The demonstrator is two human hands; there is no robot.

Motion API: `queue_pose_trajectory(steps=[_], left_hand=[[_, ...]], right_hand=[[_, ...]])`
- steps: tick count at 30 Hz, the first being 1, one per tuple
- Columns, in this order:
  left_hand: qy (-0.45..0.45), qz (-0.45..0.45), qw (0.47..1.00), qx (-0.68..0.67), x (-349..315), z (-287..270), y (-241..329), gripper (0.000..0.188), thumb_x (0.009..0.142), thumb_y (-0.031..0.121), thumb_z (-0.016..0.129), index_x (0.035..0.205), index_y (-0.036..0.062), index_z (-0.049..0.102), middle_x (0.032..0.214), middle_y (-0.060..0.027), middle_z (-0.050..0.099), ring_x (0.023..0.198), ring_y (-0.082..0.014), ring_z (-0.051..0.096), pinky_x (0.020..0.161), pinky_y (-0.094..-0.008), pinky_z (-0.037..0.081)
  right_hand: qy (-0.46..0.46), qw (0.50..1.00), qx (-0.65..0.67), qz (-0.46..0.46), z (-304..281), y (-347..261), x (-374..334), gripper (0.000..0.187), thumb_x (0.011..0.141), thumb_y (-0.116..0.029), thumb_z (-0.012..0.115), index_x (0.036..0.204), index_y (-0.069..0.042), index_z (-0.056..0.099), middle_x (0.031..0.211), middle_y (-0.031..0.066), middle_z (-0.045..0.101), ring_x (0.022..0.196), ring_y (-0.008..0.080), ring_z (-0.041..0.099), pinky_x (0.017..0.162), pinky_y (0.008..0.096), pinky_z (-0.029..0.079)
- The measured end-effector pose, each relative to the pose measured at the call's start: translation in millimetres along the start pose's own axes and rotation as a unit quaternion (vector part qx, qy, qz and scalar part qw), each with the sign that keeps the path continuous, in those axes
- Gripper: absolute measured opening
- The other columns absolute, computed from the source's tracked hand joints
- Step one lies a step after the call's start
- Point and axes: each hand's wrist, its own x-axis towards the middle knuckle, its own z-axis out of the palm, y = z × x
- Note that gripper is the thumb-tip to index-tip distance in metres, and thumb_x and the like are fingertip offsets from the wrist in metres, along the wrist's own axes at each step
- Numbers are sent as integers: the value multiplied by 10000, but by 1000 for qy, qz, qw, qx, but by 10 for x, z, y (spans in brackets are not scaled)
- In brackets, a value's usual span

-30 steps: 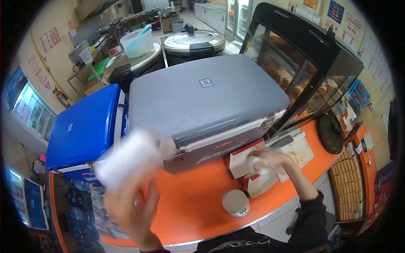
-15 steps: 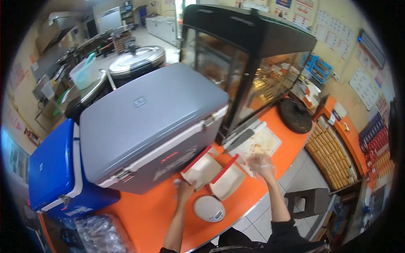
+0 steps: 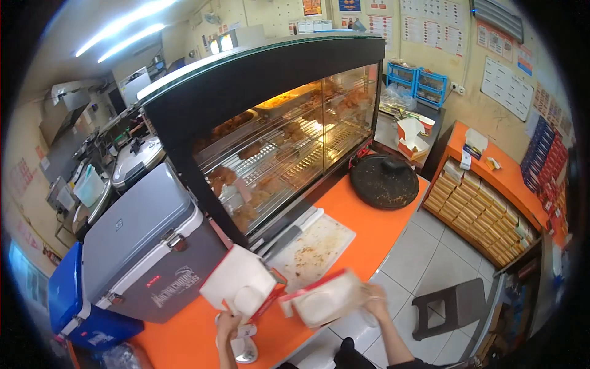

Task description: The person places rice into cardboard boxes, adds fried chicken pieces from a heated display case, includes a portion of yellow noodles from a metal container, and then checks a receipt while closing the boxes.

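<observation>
Left of the cutting board [image 3: 335,235], farthest out: blue cooler [image 3: 65,292], lid down. Next to it, nearer the board, gray cooler [image 3: 144,246], lid down and latched at the front.

Left hand [image 3: 227,326]: left of the board and nearer the wearer, at the near edge of the left box [image 3: 236,277]. Fingers bent together, only slightly apart; cannot tell whether they grip the edge. Left box is open, white inside with red edges, just beside the board's left end. Round white item [image 3: 248,301] lies inside it, contents not identifiable. Small scale [image 3: 247,353] sits on the near side of the board, partly hidden by the hand.

Display cabinet [image 3: 184,129] stands behind the board, browned food on its racks. Knife-like tool [image 3: 286,238] lies along the board's left edge; brown crumbs scattered over the board.

Right box [image 3: 326,301]: open, tilted, on the near side of the board, blurred. Right hand [image 3: 373,301] is right of it, fingers closed on its right end; finger detail smeared.

Round black lid [image 3: 384,184] rests beyond the board to the right, on the orange counter [image 3: 369,246]. Dark stool [image 3: 448,307] stands on the floor, well right of the board.
</observation>
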Motion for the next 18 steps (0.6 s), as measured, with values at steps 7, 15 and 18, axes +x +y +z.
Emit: queue_pose_trajectory(steps=[7, 15, 18], left_hand=[[-93, 21, 957, -273, 897, 1837, 825, 270, 719, 229, 590, 786, -32, 615, 735, -100, 610, 606, -179, 573, 514, -336, 473], [405, 186, 889, 105, 1123, 1436, 2061, 143, 731, 97, 540, 814, -11, 582, 615, -188, 528, 630, -384, 531, 621, -454, 415], [605, 126, 786, 4, 838, 445, 3080, 291, 767, 22, 548, 1055, -20, 548, 705, -225, 573, 622, -388, 540, 617, -450, 406]], right_hand=[[101, 982, 62, 148, -1249, 1004, 685, 275, 832, -232, 501, 988, -46, 630, 782, 164, 644, 698, 278, 628, 643, 360, 481], [-31, 980, 187, 64, -340, 1940, 1911, 304, 758, -259, 597, 949, -24, 624, 937, 161, 630, 858, 312, 597, 735, 405, 452], [-143, 965, 108, 191, -837, 1797, 2054, 344, 749, -225, 600, 1025, -19, 599, 1000, 172, 615, 864, 316, 596, 754, 398, 455]])
